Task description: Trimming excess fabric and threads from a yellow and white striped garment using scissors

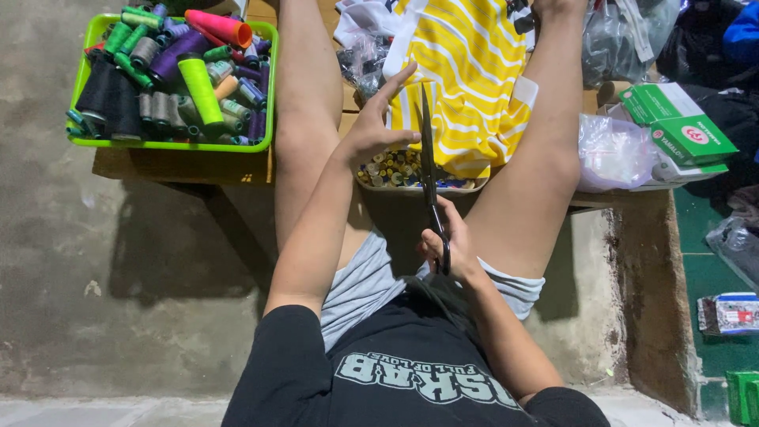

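My right hand (448, 241) grips the handles of long black scissors (428, 158), blades pointing away toward a yellow cloth with white stripes (466, 71) that lies on a low wooden table (190, 164) between my bare knees. My left hand (378, 122) hovers open, fingers spread, just left of the blades, above a shallow tray of small thread bobbins (395, 170). The blade tip lies over the cloth's left edge. Whether the blades are cutting the cloth cannot be told.
A green basket (170, 145) full of coloured thread cones stands at the table's left. Green cardboard boxes (680, 126) and clear plastic bags (613, 150) sit at the right. Bare concrete floor lies below; a green mat (711, 269) is at the far right.
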